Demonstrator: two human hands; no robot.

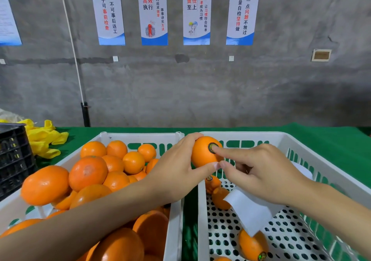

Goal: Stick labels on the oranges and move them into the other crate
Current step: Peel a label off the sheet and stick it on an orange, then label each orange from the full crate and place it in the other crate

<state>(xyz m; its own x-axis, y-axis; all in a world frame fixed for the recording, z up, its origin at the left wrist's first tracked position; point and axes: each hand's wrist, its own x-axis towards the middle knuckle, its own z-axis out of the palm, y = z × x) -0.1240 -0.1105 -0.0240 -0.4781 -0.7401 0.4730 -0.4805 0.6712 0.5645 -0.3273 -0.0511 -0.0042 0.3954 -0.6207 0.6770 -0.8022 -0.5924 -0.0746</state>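
Both bare forearms reach forward from the lower edge, the left one crossing up from the lower left. The left hand [176,172] grips an orange [202,156] from the side, fingers curled over its top, thumb beneath. The right hand [267,176] holds its index finger [230,153] straight, tip pressing the orange's face, thumb tip touching the left thumb, other fingers curled over a white strip [249,210]

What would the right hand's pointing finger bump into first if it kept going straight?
The round label on the orange gripped by the left hand. The right hand, which also holds a white strip, seems to have its fingertip touching that label already, though depth is unclear.
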